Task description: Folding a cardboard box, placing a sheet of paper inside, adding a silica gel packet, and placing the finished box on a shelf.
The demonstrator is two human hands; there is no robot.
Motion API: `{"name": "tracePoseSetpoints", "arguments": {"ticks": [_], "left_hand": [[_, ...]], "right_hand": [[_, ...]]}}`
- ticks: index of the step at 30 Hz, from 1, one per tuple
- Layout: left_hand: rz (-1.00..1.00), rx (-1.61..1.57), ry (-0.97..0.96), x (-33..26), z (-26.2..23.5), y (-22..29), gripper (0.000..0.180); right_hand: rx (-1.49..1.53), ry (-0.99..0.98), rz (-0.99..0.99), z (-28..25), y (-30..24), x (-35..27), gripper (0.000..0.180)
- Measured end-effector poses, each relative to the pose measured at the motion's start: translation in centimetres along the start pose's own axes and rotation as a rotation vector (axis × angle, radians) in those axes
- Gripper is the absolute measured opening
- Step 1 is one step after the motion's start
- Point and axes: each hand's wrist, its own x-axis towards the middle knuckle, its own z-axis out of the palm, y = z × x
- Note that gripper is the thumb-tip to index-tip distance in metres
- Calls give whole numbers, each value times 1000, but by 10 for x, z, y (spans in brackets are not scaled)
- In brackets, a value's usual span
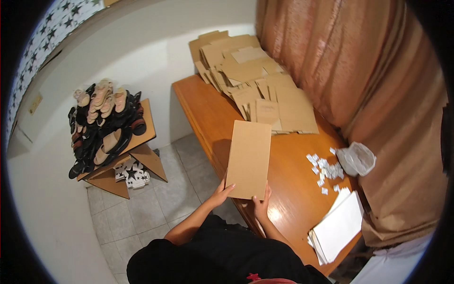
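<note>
Far left: a low wooden shoe rack (142, 137) stands on the tiled floor (189, 189) against the white wall, piled with dark and pale sandals (101, 120).
Left hand: the left hand (222, 191) grips the lower left corner of a flat cardboard sheet (249, 158), fingers closed on its edge.
Cardboard sheet: a plain brown rectangle, smooth and flat with no fold showing, held tilted above the near edge of the orange wooden tabletop (208, 113).
Right hand: the right hand (261, 203) pinches the sheet's bottom edge, fingers clenched on the card.
Behind the sheet: a wide heap of flat brown cardboard pieces (250, 80) covers the far end of the tabletop.
Progress: judging by that heap, most of the card lies unassembled; no finished box is visible.
Right: small white paper tags (324, 170) are scattered beside a crumpled clear plastic bag (357, 158).
Near right: a stack of white sheets (338, 227) rests at the tabletop's corner, before a brown curtain (378, 85).
</note>
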Motion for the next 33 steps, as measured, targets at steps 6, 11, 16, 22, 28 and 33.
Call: {"name": "tracePoseSetpoints", "arguments": {"ticks": [6, 11, 16, 22, 28, 33], "left_hand": [[359, 100, -7, 31, -91, 107, 77], [559, 153, -50, 68, -154, 212, 77], [873, 150, 187, 111, -175, 308, 70], [1056, 153, 127, 160, -204, 433, 66], [1041, 187, 162, 197, -209, 544, 84], [1075, 317, 96, 227, -230, 608, 89]], "right_hand": [[-8, -39, -325, 93, -46, 93, 99], [66, 142, -526, 163, -104, 192, 92], [308, 96, -754, 229, -167, 294, 66], [328, 179, -869, 254, -292, 370, 85], [123, 400, -1241, 247, -381, 462, 70], [161, 278, -1151, 234, -455, 517, 64]]}}
